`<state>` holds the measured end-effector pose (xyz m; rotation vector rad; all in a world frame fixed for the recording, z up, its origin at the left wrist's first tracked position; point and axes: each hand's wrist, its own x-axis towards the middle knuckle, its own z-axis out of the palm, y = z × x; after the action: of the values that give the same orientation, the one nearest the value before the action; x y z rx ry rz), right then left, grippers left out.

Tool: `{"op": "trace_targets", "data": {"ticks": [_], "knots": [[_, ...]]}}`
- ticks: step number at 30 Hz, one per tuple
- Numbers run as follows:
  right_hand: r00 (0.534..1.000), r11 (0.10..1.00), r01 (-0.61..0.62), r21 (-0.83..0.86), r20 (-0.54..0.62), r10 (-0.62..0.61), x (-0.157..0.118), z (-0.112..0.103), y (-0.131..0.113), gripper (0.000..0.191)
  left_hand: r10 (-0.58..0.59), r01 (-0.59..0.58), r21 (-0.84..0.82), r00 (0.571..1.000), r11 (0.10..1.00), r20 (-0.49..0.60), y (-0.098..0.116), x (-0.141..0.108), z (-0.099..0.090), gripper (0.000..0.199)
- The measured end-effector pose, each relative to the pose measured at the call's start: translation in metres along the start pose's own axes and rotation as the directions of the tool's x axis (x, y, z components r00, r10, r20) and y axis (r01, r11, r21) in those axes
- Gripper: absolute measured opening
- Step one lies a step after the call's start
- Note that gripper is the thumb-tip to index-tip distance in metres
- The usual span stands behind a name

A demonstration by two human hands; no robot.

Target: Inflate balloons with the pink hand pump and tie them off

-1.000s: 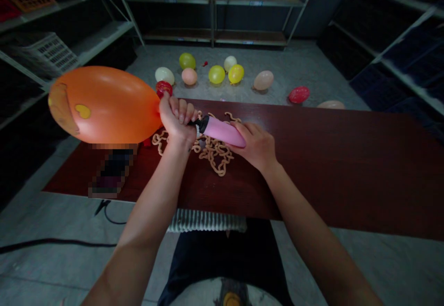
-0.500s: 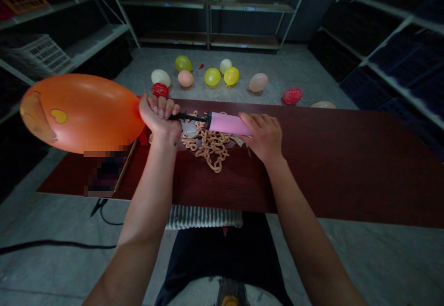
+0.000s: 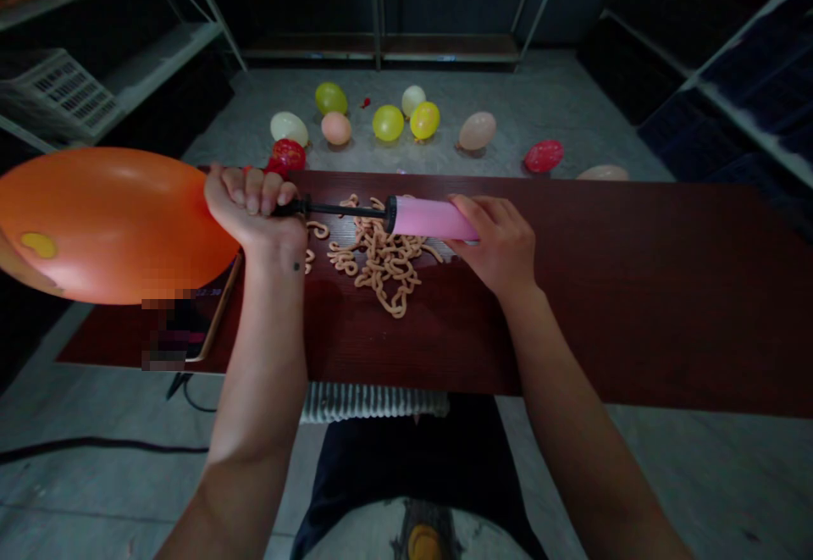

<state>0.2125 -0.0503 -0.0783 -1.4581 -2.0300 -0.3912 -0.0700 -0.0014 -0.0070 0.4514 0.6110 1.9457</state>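
Note:
My left hand [image 3: 257, 208] is closed around the neck of a large inflated orange balloon [image 3: 120, 221] and the black end of a hand balloon pump. The neck and nozzle are hidden inside the fist. My right hand [image 3: 495, 242] grips the pump's pink barrel [image 3: 432, 218]. Between the hands a length of black rod shows, and the pump lies almost level above the table. Below it, a heap of uninflated, twisted tan balloons [image 3: 384, 263] is spread on the dark red table [image 3: 635, 289].
A phone [image 3: 207, 314] lies at the table's left, partly under the balloon and blurred. Red items [image 3: 278, 162] sit by the far edge. Beyond, several balloons, including a yellow one [image 3: 425, 120], rest on the floor. Shelves [image 3: 445, 47] line the room; a cable [image 3: 102, 443] runs across the floor.
My left hand and the orange balloon have moved left, and my right hand slightly right. More of the pump's black rod shows. The view has tipped a little downward.

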Motion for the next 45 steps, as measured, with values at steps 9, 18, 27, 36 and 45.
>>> {"op": "trace_targets", "data": {"ticks": [9, 18, 27, 36, 45], "knots": [[0.997, 0.998, 0.063, -0.017, 0.056, -0.062, 0.001, 0.002, -0.017, 0.047, -0.074, 0.075, -0.036, 0.997, 0.996, 0.03, -0.024, -0.021, 0.018, 0.053], [0.99, 0.995, 0.086, 0.056, 0.103, -0.092, -0.001, 0.013, -0.026, 0.054, -0.186, 0.186, -0.026, 0.982, 0.982, 0.003, -0.044, -0.028, 0.019, 0.056], [0.991, 0.995, 0.101, 0.019, 0.088, -0.102, 0.002, 0.01, -0.026, 0.055, -0.135, 0.137, -0.059, 0.99, 0.989, 0.026, -0.039, -0.021, 0.015, 0.055], [0.994, 0.984, 0.113, -0.139, 0.022, -0.111, 0.001, 0.0, -0.005, 0.058, -0.093, 0.095, -0.03, 0.994, 0.995, 0.05, -0.022, -0.005, 0.002, 0.051], [0.999, 0.988, 0.048, -0.146, 0.008, -0.047, 0.0, -0.003, 0.001, 0.055, 0.008, -0.004, -0.044, 0.996, 0.999, 0.086, -0.008, -0.005, 0.006, 0.042]]}}
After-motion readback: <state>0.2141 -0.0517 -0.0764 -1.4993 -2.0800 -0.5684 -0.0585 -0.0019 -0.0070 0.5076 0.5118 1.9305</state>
